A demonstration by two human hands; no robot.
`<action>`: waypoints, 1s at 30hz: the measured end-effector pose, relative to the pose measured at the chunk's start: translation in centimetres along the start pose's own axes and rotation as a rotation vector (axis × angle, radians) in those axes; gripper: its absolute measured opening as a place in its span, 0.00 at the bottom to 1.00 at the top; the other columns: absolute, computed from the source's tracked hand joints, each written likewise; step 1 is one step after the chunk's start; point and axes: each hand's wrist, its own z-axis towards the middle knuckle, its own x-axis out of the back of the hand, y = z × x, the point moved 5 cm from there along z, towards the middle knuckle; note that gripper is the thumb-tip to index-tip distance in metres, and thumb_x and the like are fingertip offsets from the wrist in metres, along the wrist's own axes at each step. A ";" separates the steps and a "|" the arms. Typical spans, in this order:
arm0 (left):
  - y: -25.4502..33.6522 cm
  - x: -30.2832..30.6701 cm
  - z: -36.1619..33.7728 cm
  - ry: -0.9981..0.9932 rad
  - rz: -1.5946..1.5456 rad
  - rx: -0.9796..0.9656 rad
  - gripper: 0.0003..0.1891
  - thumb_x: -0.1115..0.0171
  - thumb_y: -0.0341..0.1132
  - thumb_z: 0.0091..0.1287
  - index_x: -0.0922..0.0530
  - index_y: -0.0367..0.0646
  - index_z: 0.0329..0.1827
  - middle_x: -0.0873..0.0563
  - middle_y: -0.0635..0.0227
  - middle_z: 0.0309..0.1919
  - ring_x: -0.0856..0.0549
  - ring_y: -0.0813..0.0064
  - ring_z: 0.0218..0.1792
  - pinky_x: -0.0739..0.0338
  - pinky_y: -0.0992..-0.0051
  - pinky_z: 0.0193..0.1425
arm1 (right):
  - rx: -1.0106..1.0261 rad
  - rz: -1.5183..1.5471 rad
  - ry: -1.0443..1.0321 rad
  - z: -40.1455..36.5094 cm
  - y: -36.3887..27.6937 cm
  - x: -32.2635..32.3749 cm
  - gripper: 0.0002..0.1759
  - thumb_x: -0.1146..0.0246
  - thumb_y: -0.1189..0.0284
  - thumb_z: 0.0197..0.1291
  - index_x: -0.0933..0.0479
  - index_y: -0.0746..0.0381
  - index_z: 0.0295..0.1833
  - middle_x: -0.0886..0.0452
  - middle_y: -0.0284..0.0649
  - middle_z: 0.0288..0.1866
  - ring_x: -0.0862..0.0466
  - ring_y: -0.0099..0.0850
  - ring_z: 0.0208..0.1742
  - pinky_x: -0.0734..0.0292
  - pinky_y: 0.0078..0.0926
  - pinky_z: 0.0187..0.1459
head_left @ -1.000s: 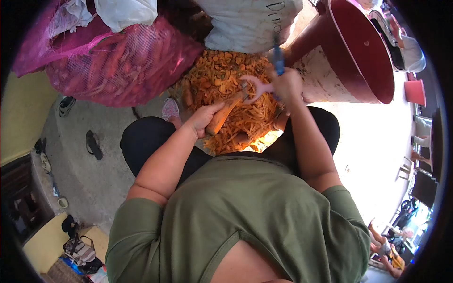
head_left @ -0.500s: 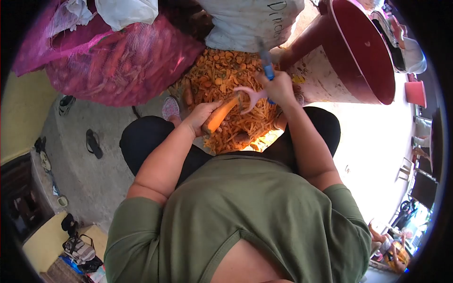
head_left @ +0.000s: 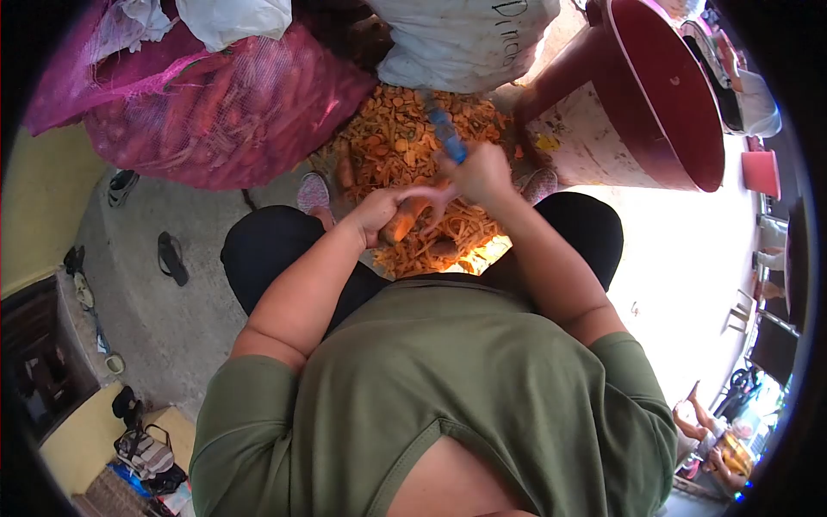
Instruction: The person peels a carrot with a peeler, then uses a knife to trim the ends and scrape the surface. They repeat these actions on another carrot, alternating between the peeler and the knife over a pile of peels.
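My left hand (head_left: 374, 215) is wrapped round a peeled orange carrot (head_left: 400, 226), held at a slant over a heap of peelings. Closed round a pink Y-shaped peeler (head_left: 438, 198), my right hand (head_left: 484, 178) has the peeler's head over the carrot, largely covering its upper part. A blue-handled tool (head_left: 448, 138) also sticks out of the right fist, its greyish far end too blurred to identify. Below both hands, carrot peelings and cut slices (head_left: 401, 142) are piled between my feet. An unpeeled-looking carrot (head_left: 346, 170) lies at the heap's left edge.
A pink mesh sack (head_left: 233, 112) full of carrots stands at the front left. Beyond the heap is a white sack (head_left: 465, 43) with writing. A large dark red tub (head_left: 663, 95) leans at the right. One dark slipper (head_left: 171, 258) lies on the left floor. People sit far right.
My right hand has moved left and down, bringing the peeler onto the carrot. The blue-handled tool has shifted left with it. The left hand has moved slightly right.
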 end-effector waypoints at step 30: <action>0.2 -0.2 -0.5 -0.065 0.009 0.002 0.21 0.52 0.50 0.66 0.29 0.46 0.55 0.22 0.66 0.39 0.20 0.77 0.34 0.23 0.74 0.30 | -0.230 -0.049 0.164 4.1 5.9 3.9 0.22 0.39 0.52 0.46 0.20 0.64 0.29 0.19 0.47 0.25 0.17 0.39 0.31 0.23 0.35 0.35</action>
